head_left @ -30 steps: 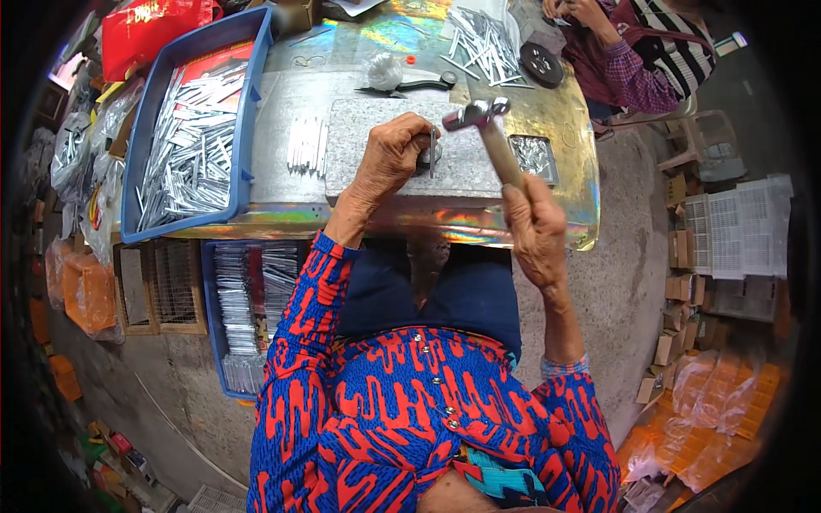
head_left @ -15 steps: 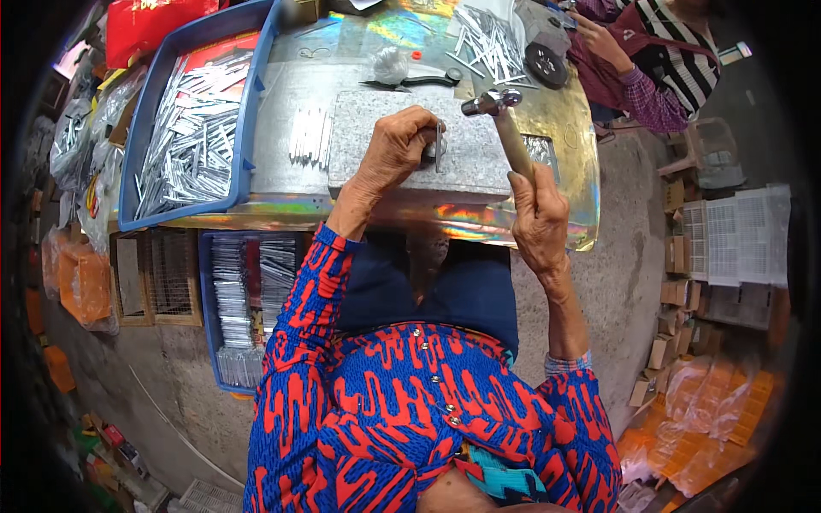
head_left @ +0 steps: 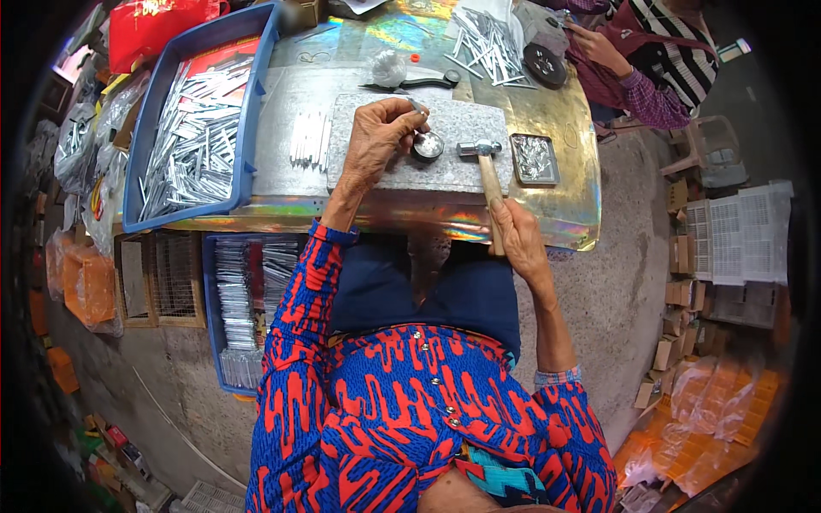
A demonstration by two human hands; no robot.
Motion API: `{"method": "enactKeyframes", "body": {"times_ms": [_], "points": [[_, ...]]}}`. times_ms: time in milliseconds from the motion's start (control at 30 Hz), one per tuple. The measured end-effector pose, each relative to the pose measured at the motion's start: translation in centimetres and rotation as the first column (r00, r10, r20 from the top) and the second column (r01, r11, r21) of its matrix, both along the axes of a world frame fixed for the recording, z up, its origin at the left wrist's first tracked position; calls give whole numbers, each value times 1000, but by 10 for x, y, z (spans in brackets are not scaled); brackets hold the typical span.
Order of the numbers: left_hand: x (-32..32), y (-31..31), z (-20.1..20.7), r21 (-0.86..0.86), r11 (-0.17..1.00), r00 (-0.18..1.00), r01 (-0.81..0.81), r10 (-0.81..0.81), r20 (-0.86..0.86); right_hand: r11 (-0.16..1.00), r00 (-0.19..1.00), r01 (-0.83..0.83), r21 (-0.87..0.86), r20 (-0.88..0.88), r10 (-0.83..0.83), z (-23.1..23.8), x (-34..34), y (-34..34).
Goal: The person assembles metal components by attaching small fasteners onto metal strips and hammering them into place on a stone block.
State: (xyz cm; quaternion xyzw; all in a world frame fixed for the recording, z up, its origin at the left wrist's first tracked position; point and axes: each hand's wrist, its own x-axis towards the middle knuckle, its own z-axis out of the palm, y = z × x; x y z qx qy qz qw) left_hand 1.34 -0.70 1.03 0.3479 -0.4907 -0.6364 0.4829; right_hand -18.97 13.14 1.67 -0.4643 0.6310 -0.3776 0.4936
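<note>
My left hand is over a speckled stone slab, its thumb and fingers pinched on a slim metal rod that tilts up from the fingertips. Just below those fingertips sits a small round dark-rimmed metal block on the slab. My right hand is closed round the wooden handle of a hammer. The hammer's steel head rests low at the slab's right part, apart from the round block. To the left of my left hand lies a row of silver rods.
A blue tray full of silver rods stands at the left. A small square dish of tiny metal parts sits right of the slab. Black-handled pliers and more rods lie behind. A co-worker's hand shows far right.
The hammer has come down from its raised position, and my right hand has lowered toward me. My left hand has drawn left and up with the rod, which was upright over the round block.
</note>
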Motion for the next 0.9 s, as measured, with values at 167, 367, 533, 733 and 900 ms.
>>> {"method": "enactKeyframes", "body": {"times_ms": [167, 367, 533, 733, 900], "points": [[2, 6, 4, 50, 997, 992, 62, -56, -117, 844, 645, -168, -509, -705, -296, 19, 2, -19], [-3, 25, 17, 93, 984, 981, 155, -142, -128, 798, 993, -67, -599, -121, -8, 37, 43, -53], [-7, 41, 20, 47, 970, 955, 239, -226, -192, 790, 991, 34, -612, 124, 53, 41, 54, -56], [-2, 62, 36, 194, 884, 820, 425, -285, -496, 794, 902, 208, -571, 426, 70, 48, 64, -51], [8, 69, 41, 149, 792, 753, 592, -479, -451, 914, 725, 111, -391, 660, 194, 50, 54, -53]]}}
